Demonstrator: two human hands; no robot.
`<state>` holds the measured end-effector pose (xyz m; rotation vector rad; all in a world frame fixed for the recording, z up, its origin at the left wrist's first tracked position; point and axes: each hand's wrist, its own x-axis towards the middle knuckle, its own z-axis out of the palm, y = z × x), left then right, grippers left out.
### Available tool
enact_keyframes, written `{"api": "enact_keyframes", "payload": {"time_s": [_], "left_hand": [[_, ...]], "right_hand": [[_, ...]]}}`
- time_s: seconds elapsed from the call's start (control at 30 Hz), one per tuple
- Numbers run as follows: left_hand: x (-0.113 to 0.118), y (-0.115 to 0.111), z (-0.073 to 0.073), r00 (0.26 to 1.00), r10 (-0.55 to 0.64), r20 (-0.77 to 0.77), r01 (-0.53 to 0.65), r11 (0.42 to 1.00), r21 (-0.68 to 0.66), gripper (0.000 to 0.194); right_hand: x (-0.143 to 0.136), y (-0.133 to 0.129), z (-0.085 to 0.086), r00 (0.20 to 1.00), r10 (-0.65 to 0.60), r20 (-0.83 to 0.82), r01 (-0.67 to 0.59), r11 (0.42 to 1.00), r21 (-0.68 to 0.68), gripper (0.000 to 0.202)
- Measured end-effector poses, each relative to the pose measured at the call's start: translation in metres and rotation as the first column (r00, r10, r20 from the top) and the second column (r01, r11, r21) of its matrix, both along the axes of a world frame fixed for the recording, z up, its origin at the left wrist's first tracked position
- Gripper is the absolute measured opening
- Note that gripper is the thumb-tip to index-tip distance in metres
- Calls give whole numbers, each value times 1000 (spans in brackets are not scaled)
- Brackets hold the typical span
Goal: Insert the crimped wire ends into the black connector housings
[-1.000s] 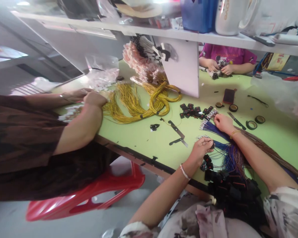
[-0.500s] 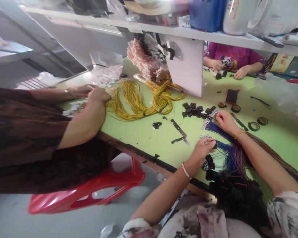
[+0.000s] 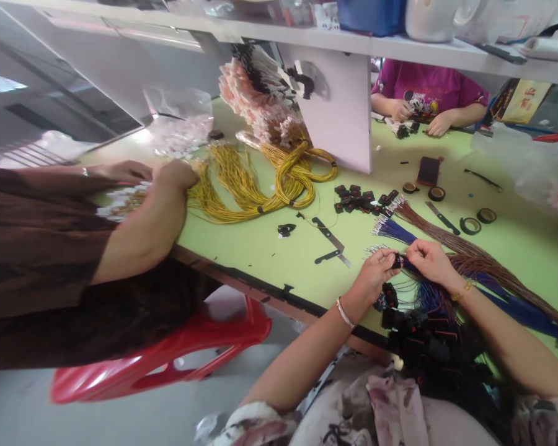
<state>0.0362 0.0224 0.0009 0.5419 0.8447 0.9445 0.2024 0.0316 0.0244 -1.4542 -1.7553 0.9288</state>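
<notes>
Far left on the tabletop (image 3: 242, 260), leave the yellow wire bundles (image 3: 232, 214) flat and well apart from the close work. Next along, mind the bare blades (image 3: 330, 235); better to reach around than across. Beyond, loose black housings (image 3: 356, 199) in a small heap, near enough for an easy pick-up.

In the middle, left grip (image 3: 374, 272) clamped on a small black housing (image 3: 397, 260), out at the fingertips above the front part of the tabletop. Good to pinch by the sides only, leaving the facing end free of fingertips. Just behind, blue wires (image 3: 400, 232) with pale tips fanned out; best left unbent and untangled, lifting singly rather than by the handful.

Close to the housing, right grip (image 3: 431, 263) with thumb and fingers drawn together; impossible to tell from here whether on a wire or on nothing. Hold any wire close behind its tip, line up straight, and push gently without twisting. Pause at any resistance instead of forcing. Brace both wrists low for steadiness, clear of the dark pile (image 3: 428, 347) near the lap. To the right, avoid dragging a sleeve over the brown wires (image 3: 428, 229) or tape rolls (image 3: 486, 215).
</notes>
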Motion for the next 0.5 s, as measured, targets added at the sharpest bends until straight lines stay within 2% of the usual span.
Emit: {"api": "enact_keyframes", "payload": {"time_s": [0.17, 0.37, 0.5], "left_hand": [[0, 1, 0, 1000, -12, 0, 12, 1000, 5, 29], [-2, 1, -1, 999, -20, -27, 20, 1000, 11, 31], [0, -1, -1, 994, -7, -113, 17, 996, 87, 31]], "right_hand": [[0, -6, -5, 994, 16, 104, -16, 1000, 4, 11], [-2, -7, -1, 985, -12, 175, 8, 1000, 28, 13], [-5, -8, 0, 978, -5, 210, -2, 999, 33, 14]]}}
